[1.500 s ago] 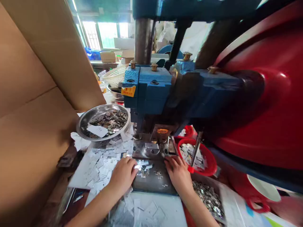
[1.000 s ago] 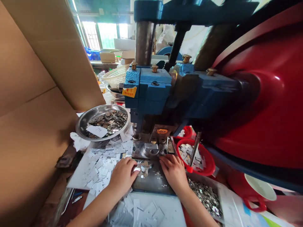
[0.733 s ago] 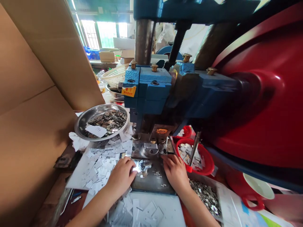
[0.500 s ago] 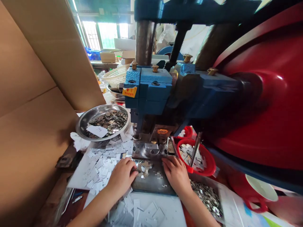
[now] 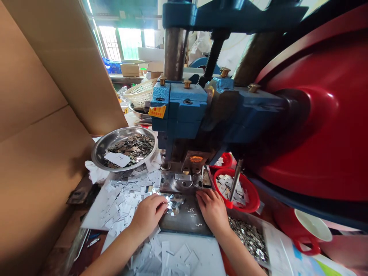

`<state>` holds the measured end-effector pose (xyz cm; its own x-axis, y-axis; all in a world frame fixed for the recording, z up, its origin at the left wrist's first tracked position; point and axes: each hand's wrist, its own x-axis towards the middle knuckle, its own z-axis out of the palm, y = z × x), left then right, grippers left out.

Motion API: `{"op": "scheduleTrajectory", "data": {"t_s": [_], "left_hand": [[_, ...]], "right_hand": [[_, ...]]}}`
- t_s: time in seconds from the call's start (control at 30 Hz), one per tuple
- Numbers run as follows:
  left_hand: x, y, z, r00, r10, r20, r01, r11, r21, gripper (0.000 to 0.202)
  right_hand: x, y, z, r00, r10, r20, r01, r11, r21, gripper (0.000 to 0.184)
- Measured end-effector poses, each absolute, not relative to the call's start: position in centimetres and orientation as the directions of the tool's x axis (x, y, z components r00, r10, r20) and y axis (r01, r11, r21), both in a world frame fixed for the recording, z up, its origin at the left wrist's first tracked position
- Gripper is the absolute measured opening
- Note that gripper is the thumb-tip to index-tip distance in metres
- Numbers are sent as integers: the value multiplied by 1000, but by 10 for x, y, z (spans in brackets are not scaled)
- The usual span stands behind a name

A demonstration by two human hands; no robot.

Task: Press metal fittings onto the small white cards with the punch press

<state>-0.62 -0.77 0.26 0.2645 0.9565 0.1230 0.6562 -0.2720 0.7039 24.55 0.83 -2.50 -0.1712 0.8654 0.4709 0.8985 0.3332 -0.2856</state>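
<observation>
In the head view, the left hand (image 5: 148,214) lay palm-down with curled fingers, its fingertips touching a cluster of small metal pieces (image 5: 174,201) on the press's steel plate (image 5: 184,224); I could not tell whether it pinched one. The right hand (image 5: 212,209) rested open and flat on the same plate, just right of the cluster. A steel bowl (image 5: 100,153) stood to the left and a red bowl (image 5: 253,199) to the right of the blue press (image 5: 184,111).

yellow label (image 5: 156,111) and paper slip (image 5: 117,158), both illegible
</observation>
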Motion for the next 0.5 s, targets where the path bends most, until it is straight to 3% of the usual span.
{"op": "scheduleTrajectory", "data": {"t_s": [0.23, 0.5], "left_hand": [[-4, -8, 4, 271, 955, 117, 615, -265, 742, 21], [0, -6, 14, 215, 969, 126, 544, -226, 808, 18]], "right_hand": [[230, 33, 4, -92, 827, 555, 821, 378, -428, 17], [201, 61, 18, -169, 832, 528, 898, 351, -266, 20]]}}
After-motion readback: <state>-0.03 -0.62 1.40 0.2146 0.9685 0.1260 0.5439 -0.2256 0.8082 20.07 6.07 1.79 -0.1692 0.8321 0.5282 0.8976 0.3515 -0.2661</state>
